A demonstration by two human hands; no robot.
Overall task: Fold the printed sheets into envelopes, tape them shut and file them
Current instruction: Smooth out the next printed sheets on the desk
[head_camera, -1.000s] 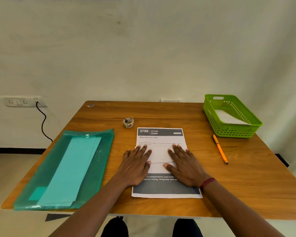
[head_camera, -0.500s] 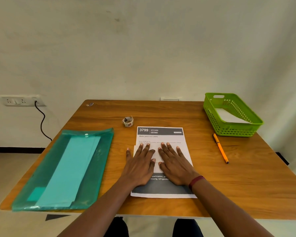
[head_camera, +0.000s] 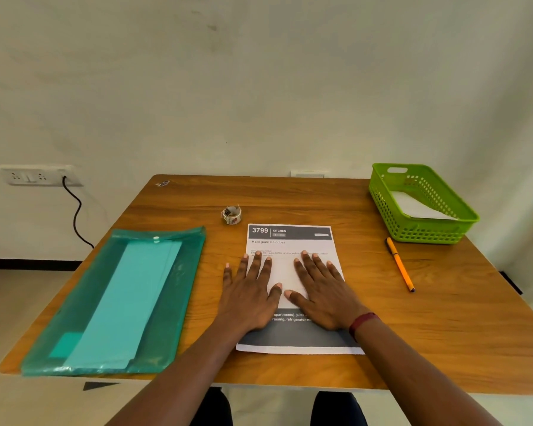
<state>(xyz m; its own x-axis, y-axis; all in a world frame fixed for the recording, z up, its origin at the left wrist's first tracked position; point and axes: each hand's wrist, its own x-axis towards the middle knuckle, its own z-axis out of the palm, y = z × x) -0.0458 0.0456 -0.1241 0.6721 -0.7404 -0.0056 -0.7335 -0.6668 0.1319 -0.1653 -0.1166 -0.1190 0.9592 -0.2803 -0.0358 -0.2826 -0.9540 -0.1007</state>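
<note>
Flat-palm press on printed sheet [head_camera: 290, 235], near centre of wooden table [head_camera: 443, 318].
Left hand [head_camera: 250, 299] and right hand [head_camera: 323, 296] side by side, fingers straight and spread, palms down on a white panel at mid-sheet, apparently a folded-up flap; nothing gripped. Translucent green folder [head_camera: 179, 287] with paper inside, to the left. Orange pen [head_camera: 400, 264] to the right, apart from the sheet. Tape roll [head_camera: 231, 214] just beyond the sheet's far left corner. Green basket [head_camera: 382, 192] holding white paper, far right corner.
</note>
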